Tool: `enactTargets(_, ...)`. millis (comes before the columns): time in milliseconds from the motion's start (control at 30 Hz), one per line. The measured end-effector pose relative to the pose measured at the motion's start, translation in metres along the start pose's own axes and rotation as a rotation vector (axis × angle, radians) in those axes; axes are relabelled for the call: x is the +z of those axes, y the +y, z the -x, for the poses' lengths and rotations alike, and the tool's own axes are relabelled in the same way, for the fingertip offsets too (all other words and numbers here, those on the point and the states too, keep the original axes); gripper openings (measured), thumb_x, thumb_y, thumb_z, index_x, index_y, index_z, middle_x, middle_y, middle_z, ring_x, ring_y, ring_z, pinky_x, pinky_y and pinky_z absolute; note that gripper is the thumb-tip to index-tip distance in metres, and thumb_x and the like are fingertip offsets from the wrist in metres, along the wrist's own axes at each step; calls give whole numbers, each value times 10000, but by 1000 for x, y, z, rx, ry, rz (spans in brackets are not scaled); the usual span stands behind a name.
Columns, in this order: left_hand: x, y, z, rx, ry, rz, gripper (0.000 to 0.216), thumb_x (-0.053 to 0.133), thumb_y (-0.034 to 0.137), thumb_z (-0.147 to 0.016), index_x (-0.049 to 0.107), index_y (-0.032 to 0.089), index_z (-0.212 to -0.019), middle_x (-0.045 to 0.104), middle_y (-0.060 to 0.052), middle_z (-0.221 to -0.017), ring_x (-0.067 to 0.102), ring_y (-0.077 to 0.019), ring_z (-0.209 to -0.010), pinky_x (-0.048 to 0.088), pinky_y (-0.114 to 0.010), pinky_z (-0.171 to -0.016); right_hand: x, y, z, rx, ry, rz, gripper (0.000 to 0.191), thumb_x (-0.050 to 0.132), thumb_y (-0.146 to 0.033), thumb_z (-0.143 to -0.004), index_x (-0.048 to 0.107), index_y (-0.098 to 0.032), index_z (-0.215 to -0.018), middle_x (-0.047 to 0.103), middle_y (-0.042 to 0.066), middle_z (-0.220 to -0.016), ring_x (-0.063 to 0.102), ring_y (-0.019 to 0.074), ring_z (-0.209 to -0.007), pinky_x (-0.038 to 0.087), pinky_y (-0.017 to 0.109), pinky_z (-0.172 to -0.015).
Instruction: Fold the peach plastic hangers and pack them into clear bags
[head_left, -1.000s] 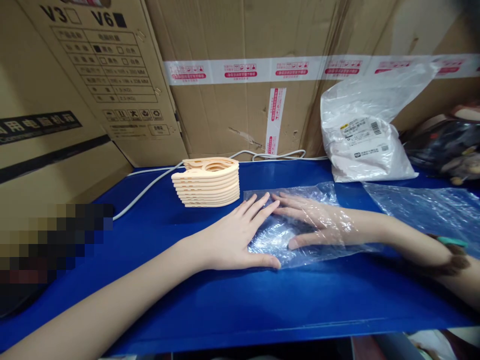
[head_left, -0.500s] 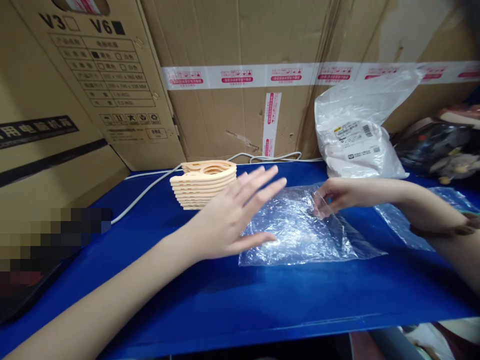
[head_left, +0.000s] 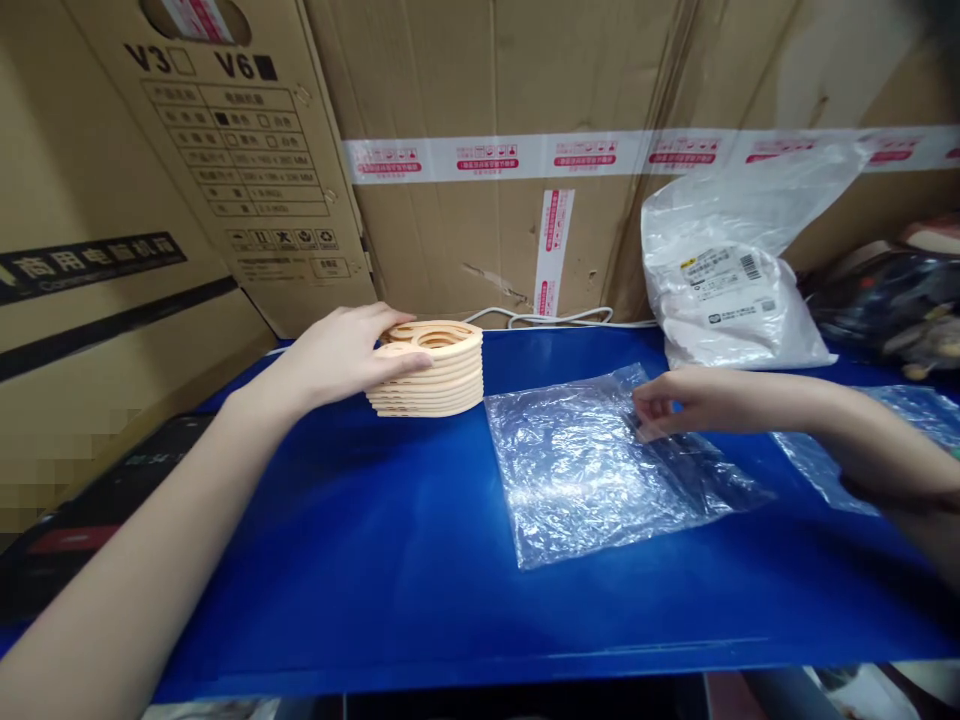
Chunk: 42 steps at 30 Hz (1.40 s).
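Observation:
A neat stack of thin beige plastic pieces (head_left: 450,375) with rounded ends and cut-out openings stands toward the back of the blue table. My left hand (head_left: 349,350) is closed around its left end, the thumb across the front and the fingers at the back, partly hidden. To the right, a clear plastic bag (head_left: 577,470) lies flat and crinkled on the table. My right hand (head_left: 667,405) pinches the bag near its upper right part with fingers curled together.
Cardboard boxes (head_left: 450,230) wall off the back and left. A white cable (head_left: 562,318) runs along the back. A white shipping bag (head_left: 735,300) stands at back right, with more clear plastic (head_left: 817,460) behind my right arm. A dark object (head_left: 90,530) lies left on the blue table (head_left: 420,610).
My left hand has moved left from over the clear bag to the beige stack and taken hold of its left end. My right hand stays on the bag, whose left side has turned slightly.

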<state>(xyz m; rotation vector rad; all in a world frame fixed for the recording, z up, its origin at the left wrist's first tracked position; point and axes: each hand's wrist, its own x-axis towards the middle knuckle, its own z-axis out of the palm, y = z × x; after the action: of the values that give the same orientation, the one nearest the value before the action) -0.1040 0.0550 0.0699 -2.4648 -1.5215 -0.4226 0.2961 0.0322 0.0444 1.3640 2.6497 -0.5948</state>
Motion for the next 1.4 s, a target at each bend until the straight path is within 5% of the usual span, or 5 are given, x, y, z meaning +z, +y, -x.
enactTargets(367,0,11,3,39,187,-103,676,430,729,-808,596,177,-1161,621,-130,-1105,592,-324,-996,467,-440,-848,-1,-35,8,-34,-54,-201,259,446,-297,-897,578,-199,-697,676,32,-676,604,154,-626,423,283,-605)
enactTargets(567,-2,39,9,119,308,6,664,472,726,-795,572,192,-1178,625,-100,-1096,606,-279,-994,486,-367,-804,3,-47,0,107,725,131,125,461,-300,-872,549,-212,-885,594,25,-669,515,170,-580,326,316,-554)
enactTargets(633,3,57,12,191,305,23,736,479,783,-751,578,174,-1153,638,-102,-1050,622,-263,-939,493,-350,-770,8,-55,-2,19,809,16,188,461,-371,-911,558,-213,-940,600,23,-703,531,166,-608,350,309,-568)
enactTargets(933,24,108,24,531,326,59,824,391,839,-748,630,120,-1072,678,-132,-988,658,-264,-894,513,-355,-763,35,-90,-2,-178,424,-516,415,544,-497,-894,486,-277,-1241,646,-19,-796,574,165,-697,422,262,-565)
enactTargets(1400,26,108,26,497,343,27,810,433,773,-798,554,94,-1222,665,-155,-1133,650,-275,-1005,515,-337,-794,30,-77,-11,-147,463,-986,380,679,-406,-823,555,-245,-1144,641,-6,-796,578,128,-671,430,233,-546)
